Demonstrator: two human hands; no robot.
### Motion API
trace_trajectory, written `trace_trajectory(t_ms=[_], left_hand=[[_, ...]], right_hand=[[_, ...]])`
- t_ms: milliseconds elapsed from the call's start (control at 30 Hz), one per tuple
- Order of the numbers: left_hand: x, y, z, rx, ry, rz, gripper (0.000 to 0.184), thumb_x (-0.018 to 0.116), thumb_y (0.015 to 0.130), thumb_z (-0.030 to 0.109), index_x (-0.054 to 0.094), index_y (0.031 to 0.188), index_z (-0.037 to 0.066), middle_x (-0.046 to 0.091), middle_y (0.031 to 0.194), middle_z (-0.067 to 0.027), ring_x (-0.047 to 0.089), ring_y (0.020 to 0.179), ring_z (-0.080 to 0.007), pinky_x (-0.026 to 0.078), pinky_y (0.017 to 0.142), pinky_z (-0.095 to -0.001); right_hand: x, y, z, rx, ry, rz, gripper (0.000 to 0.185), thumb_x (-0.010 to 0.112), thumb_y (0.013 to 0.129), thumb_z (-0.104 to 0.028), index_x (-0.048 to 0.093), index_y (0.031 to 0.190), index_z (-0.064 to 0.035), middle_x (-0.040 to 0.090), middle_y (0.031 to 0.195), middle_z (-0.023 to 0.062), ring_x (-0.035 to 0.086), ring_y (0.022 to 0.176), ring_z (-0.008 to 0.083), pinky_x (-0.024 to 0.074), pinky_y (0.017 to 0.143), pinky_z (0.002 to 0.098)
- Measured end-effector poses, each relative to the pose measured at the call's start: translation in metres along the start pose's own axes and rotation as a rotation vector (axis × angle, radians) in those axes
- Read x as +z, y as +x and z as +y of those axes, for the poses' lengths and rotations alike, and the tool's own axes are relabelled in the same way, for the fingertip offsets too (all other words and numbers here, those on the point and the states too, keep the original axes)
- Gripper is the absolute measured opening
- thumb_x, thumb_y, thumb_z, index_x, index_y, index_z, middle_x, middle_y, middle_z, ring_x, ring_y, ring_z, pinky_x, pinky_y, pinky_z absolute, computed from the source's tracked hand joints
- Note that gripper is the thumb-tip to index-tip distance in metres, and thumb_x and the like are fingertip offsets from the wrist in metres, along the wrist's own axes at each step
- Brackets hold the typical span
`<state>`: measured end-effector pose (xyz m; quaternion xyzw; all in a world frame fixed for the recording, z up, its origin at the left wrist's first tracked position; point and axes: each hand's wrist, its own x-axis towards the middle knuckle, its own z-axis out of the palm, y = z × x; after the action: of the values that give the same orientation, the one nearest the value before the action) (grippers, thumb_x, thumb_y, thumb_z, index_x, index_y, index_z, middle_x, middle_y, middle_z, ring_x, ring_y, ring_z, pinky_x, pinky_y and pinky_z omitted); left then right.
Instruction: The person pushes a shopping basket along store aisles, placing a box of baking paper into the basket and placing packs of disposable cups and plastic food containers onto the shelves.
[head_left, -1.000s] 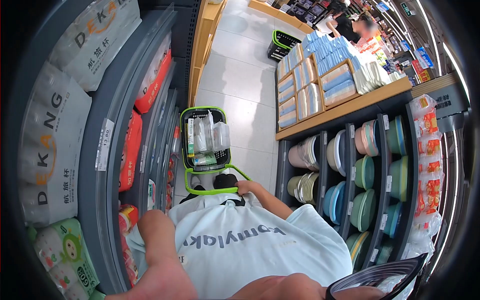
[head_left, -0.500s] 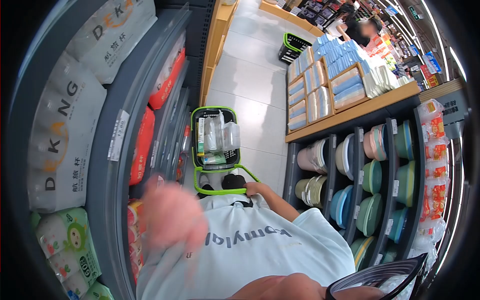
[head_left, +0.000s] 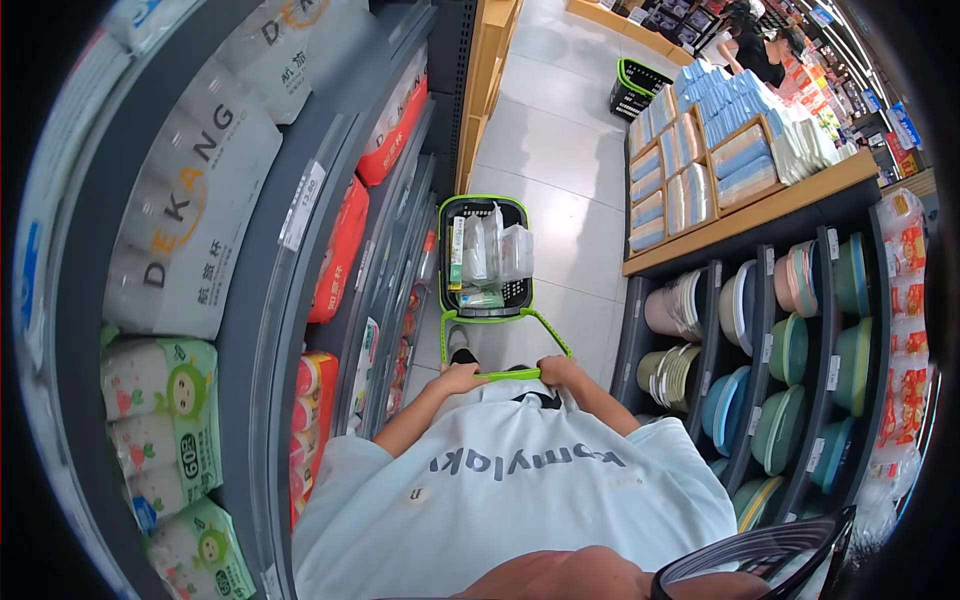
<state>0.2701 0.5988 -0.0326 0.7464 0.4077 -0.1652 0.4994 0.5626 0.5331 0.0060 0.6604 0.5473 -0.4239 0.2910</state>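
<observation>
My left hand [head_left: 461,379] is closed round the green handle [head_left: 513,376] of a shopping basket, near its left end. At the right end of that handle, my right hand [head_left: 558,371] is closed too. The black basket [head_left: 532,285] with a green rim sits beyond my hands, just past my feet. Inside it lie clear plastic-wrapped goods [head_left: 480,248], a clear container [head_left: 516,252] and a green-and-white packet [head_left: 457,252]. What exactly the wrapped goods are, I cannot make out.
Shelves on the left hold bagged cups [head_left: 190,210], red packs [head_left: 340,250] and green wipes packs [head_left: 165,420]. Plastic basins [head_left: 675,308] fill the right shelves, with folded towels [head_left: 725,120] above. Further off are another basket [head_left: 640,88] and a person [head_left: 765,55].
My left hand, blurred near the left shelf before, is now on the basket handle beside my right hand. The basket and shelves appear further right in view.
</observation>
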Motion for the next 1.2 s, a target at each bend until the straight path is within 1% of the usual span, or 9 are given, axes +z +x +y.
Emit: trace_trajectory(t_ms=[200,300,400,633,767,900,1000,1100,1200], left_hand=[[0.024,-0.036,-0.029,-0.097,-0.085,0.057,0.053,0.071,0.084,0.057,0.069,0.108,0.01,0.068,0.118,-0.0129,0.061,0.116,-0.0327,0.045,0.094,-0.0517],[0.073,-0.053,-0.041,-0.145,0.048,0.158,0.051,0.072,0.084,0.05,0.067,0.111,0.008,0.066,0.121,-0.0141,0.058,0.12,-0.0333,0.049,0.093,-0.0487],[0.115,-0.071,-0.046,-0.04,0.283,0.137,0.048,0.07,0.085,0.043,0.065,0.116,0.007,0.062,0.127,-0.0157,0.056,0.122,-0.0348,0.048,0.098,-0.0523],[0.107,-0.102,-0.009,-0.153,0.314,0.124,0.046,0.071,0.084,0.038,0.066,0.115,0.004,0.062,0.126,-0.0193,0.054,0.125,-0.0386,0.047,0.102,-0.0509],[0.098,-0.111,-0.013,-0.148,0.349,0.151,0.048,0.068,0.083,0.035,0.065,0.119,0.004,0.062,0.129,-0.0164,0.053,0.128,-0.0362,0.049,0.101,-0.0525],[0.107,-0.127,-0.027,-0.2,0.367,0.167,0.048,0.067,0.084,0.034,0.064,0.122,0.004,0.061,0.132,-0.0154,0.051,0.13,-0.0349,0.048,0.102,-0.0531],[0.114,-0.141,-0.041,-0.215,0.401,0.147,0.048,0.067,0.084,0.033,0.064,0.123,0.004,0.06,0.134,-0.0148,0.05,0.131,-0.0346,0.047,0.103,-0.054],[0.12,-0.155,-0.052,-0.225,0.414,0.102,0.048,0.068,0.084,0.033,0.064,0.123,0.004,0.059,0.135,-0.0146,0.049,0.131,-0.0346,0.046,0.103,-0.0547],[0.123,-0.17,-0.076,-0.213,0.407,0.1,0.049,0.07,0.084,0.035,0.065,0.121,0.004,0.06,0.133,-0.0147,0.049,0.13,-0.0344,0.046,0.103,-0.0552]], right_hand=[[0.05,-0.009,0.003,-0.082,0.074,0.046,0.034,0.057,0.086,-0.017,0.069,0.118,-0.0114,0.066,0.128,0.015,0.058,0.125,0.0383,0.0436,0.101,0.0614],[0.095,-0.028,0.007,-0.276,0.385,0.413,0.039,0.072,0.078,-0.015,0.067,0.115,-0.0022,0.067,0.116,0.0239,0.064,0.109,0.0398,0.0517,0.095,0.0439],[0.16,-0.043,0.017,-0.137,0.614,0.717,0.04,0.075,0.079,-0.02,0.067,0.115,-0.0021,0.069,0.112,0.0236,0.066,0.104,0.0383,0.0533,0.092,0.0449],[0.389,-0.103,0.08,0.17,0.899,0.254,0.036,0.072,0.079,-0.024,0.069,0.106,0.0002,0.071,0.096,0.0241,0.068,0.098,0.0396,0.0549,0.084,0.0459],[0.58,-0.103,0.129,0.208,0.781,0.332,0.03,0.065,0.085,-0.027,0.073,0.096,0.0002,0.072,0.096,0.0232,0.072,0.081,0.0359,0.0571,0.071,0.0425],[0.553,-0.192,0.1,0.159,0.732,0.179,0.026,0.064,0.086,-0.022,0.073,0.092,0.0019,0.072,0.095,0.0237,0.072,0.073,0.0344,0.0573,0.066,0.0405],[0.522,-0.211,0.068,0.457,1.05,0.127,0.025,0.066,0.086,-0.021,0.072,0.095,0.0013,0.072,0.09,0.023,0.072,0.072,0.0349,0.0578,0.065,0.0409],[0.525,-0.186,0.049,0.498,1.202,0.323,0.029,0.071,0.082,-0.022,0.07,0.101,-0.0002,0.071,0.084,0.0219,0.071,0.072,0.0365,0.058,0.067,0.0428],[0.52,-0.132,0.029,0.225,1.058,0.51,0.036,0.073,0.08,-0.022,0.068,0.108,-0.0007,0.07,0.093,0.0226,0.07,0.083,0.0378,0.0576,0.075,0.0432]])
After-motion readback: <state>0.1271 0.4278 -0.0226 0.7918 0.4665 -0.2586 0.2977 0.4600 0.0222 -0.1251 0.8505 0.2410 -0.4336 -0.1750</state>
